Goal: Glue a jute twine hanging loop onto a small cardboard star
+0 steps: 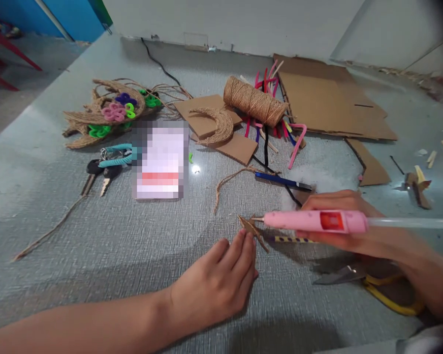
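Note:
My right hand [339, 201] is wrapped around a pink hot glue gun [310, 221], with a clear glue stick [409, 223] sticking out of its back end. Its metal nozzle points left and meets a small cardboard piece [250, 226] edged with twine. The fingertips of my left hand [221, 275], held together, press that piece against the table. Under my right wrist lie scissors [387, 290] with yellow handles, partly hidden. A dotted yellow stick [291, 239] shows below the glue gun. Just above sits a blue pen-like cutter [280, 181] beside a loose strand of twine [229, 179].
Further back are a twine spool [256, 101], a twine-covered crescent [221, 125] on cardboard squares, and pipe cleaners [297, 142]. A large cardboard sheet [328, 98] lies back right. To the left are twine crafts with flowers [114, 110], keys [105, 177] and a blurred-out phone [160, 162].

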### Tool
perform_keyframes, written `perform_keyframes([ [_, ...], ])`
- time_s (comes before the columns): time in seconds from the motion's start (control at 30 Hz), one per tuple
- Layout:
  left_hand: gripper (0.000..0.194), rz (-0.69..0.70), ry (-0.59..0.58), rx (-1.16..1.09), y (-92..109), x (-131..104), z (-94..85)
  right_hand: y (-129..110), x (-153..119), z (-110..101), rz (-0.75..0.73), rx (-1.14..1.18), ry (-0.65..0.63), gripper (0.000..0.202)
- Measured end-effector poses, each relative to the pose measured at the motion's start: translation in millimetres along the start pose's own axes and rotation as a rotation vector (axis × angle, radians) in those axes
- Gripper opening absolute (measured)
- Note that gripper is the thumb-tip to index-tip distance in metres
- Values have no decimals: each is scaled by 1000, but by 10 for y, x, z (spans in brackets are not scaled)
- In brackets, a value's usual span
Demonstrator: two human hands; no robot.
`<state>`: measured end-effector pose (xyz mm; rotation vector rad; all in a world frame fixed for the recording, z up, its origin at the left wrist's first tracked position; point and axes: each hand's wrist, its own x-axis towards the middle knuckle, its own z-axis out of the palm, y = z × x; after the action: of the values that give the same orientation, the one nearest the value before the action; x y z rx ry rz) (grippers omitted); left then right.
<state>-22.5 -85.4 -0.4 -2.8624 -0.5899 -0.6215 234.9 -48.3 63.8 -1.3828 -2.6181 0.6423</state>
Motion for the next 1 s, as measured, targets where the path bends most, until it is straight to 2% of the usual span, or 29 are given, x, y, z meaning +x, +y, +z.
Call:
perform_keyframes([
  [0.1, 24, 3, 3, 1, -1, -2, 1, 7, -4, 90, -13, 15, -49, 27],
  [0.23, 23, 4, 4, 1, -1, -7, 9, 58, 13, 142, 37, -9, -20, 24],
  [0.63, 21, 16, 10, -13, -22, 7, 25, 49, 21, 178, -14, -7, 5, 24],
  [1.0, 20, 21, -7, -10, -17, -10, 16, 31, 30, 164, 5, 3, 9, 25],
])
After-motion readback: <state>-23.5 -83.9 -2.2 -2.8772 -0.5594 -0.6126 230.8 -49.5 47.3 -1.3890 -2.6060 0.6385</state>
